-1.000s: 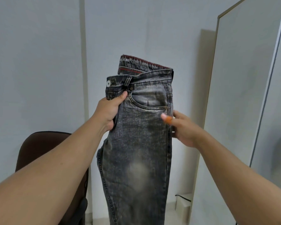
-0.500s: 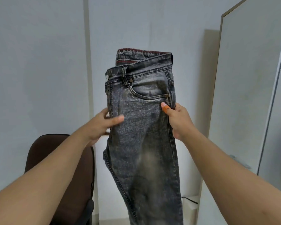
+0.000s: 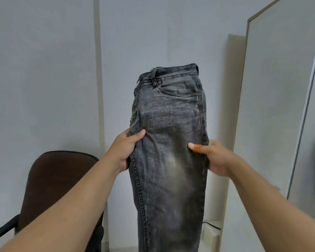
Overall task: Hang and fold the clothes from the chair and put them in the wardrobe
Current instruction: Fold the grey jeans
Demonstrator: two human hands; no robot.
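In mid-air before a pale wall, dark grey jeans point(image 3: 168, 142) hang doubled lengthwise, waistband up. The left hand point(image 3: 125, 150) and right hand point(image 3: 214, 157) pinch opposite edges at thigh level, thumbs in front (other fingers hidden behind). Keeping seams aligned should give a neat fold. A brown chair point(image 3: 53, 180) stands lower left.

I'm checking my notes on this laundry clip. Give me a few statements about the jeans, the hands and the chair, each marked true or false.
1. Both hands grip the grey jeans. True: left hand, right hand.
2. The jeans lie on the brown chair. False: they are held up in the air.
3. The waistband points upward. True.
4. The chair stands to the right of the jeans. False: it is at the left.
5. The right thumb has an orange mark. True.
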